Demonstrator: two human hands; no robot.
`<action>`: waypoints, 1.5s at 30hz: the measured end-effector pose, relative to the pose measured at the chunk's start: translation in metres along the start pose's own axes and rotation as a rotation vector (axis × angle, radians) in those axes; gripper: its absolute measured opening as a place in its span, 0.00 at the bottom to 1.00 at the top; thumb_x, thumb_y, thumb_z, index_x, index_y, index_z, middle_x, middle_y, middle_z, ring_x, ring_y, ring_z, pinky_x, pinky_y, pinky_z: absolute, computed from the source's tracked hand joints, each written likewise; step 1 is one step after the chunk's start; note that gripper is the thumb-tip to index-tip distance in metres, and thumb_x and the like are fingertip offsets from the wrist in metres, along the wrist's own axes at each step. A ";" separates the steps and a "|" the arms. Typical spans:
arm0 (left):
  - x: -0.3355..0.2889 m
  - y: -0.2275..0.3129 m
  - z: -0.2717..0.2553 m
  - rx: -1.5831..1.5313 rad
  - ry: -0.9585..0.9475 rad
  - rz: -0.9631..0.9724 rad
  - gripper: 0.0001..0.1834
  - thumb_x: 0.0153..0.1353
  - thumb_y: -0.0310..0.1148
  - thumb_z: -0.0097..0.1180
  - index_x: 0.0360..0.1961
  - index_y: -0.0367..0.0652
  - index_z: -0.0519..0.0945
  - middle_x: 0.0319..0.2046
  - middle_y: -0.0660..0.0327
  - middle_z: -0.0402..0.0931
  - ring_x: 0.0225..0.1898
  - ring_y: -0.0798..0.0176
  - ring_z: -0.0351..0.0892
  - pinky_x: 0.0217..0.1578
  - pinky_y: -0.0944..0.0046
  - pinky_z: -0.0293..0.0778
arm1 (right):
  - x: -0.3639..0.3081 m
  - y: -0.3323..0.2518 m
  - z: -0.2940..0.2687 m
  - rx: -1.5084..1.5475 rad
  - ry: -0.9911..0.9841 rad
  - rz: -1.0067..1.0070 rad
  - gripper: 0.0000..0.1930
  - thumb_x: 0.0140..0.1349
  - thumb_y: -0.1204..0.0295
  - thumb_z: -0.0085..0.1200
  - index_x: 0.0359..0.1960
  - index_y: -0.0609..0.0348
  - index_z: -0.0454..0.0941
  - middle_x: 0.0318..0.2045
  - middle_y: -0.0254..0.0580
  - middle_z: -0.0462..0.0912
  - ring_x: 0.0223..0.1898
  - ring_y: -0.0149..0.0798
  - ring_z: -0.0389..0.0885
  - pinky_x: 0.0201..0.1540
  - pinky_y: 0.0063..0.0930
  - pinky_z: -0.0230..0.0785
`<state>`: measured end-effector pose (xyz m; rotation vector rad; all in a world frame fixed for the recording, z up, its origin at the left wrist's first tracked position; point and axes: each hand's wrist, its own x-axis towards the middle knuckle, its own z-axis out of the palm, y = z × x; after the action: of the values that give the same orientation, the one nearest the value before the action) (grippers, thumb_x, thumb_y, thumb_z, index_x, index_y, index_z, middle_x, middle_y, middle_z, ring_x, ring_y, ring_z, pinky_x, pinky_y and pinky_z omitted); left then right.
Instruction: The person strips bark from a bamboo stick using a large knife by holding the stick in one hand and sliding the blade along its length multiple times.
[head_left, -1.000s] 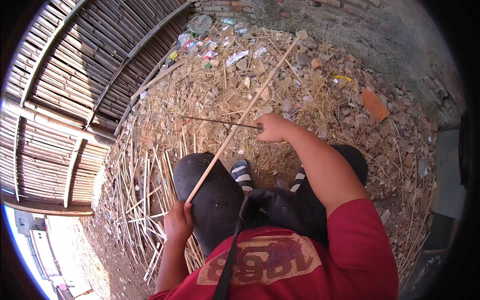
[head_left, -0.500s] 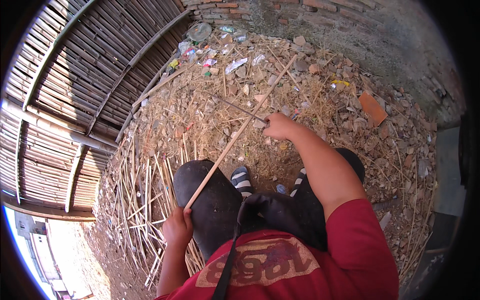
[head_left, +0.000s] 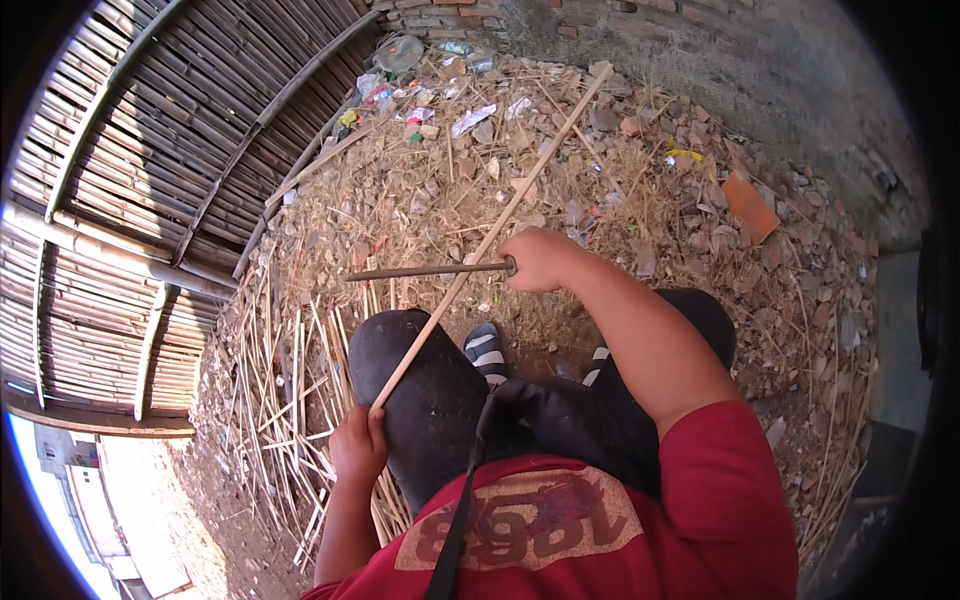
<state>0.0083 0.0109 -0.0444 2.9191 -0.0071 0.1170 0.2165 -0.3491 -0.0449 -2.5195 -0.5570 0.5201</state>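
My left hand [head_left: 358, 447] is closed around the lower end of a long, pale bamboo strip [head_left: 541, 164]. The strip slants up across my left thigh, its far end over the rubble. In my closed right hand [head_left: 541, 260] is a long, narrow, dark knife [head_left: 430, 271], its blade pointing left. Blade and strip cross just left of my right fist; whether they touch, I cannot tell. Most of the knife's handle is hidden by my fingers. Many cut bamboo strips [head_left: 297, 392] lie in a loose pile beside my left leg.
A woven bamboo wall [head_left: 200, 130] stands on the left, and a weathered brick wall [head_left: 650, 60] closes off the back. Stones, dry grass and litter cover the ground. An orange tile piece [head_left: 749, 207] lies at the right. My sandalled foot [head_left: 485, 355] rests between my knees.
My right hand has come slightly nearer and left, and the knife has swung from slanting away to lying almost level. The strip's far end has risen a little; my left hand stays nearly still.
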 end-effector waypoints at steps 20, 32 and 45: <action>-0.001 0.000 -0.001 -0.017 -0.009 -0.018 0.18 0.72 0.45 0.48 0.34 0.41 0.76 0.27 0.44 0.78 0.30 0.33 0.78 0.31 0.38 0.70 | 0.005 0.024 0.005 0.246 0.159 0.115 0.27 0.49 0.63 0.60 0.52 0.62 0.82 0.47 0.59 0.84 0.49 0.52 0.84 0.53 0.39 0.75; 0.011 -0.005 -0.016 -0.034 -0.135 0.006 0.19 0.73 0.45 0.46 0.34 0.40 0.76 0.26 0.42 0.79 0.31 0.32 0.78 0.33 0.37 0.71 | 0.008 0.038 0.010 0.073 0.163 0.041 0.23 0.48 0.64 0.59 0.46 0.62 0.83 0.40 0.58 0.85 0.42 0.54 0.84 0.47 0.42 0.75; 0.015 -0.007 -0.011 -0.032 -0.107 0.013 0.20 0.74 0.44 0.43 0.32 0.41 0.76 0.24 0.41 0.77 0.29 0.32 0.77 0.30 0.37 0.69 | 0.005 0.089 0.000 0.368 0.338 0.409 0.29 0.51 0.59 0.61 0.52 0.66 0.80 0.43 0.56 0.85 0.45 0.51 0.85 0.50 0.40 0.75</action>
<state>0.0221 0.0207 -0.0341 2.8895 -0.0451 -0.0371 0.2456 -0.4169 -0.0941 -2.2894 0.1722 0.2911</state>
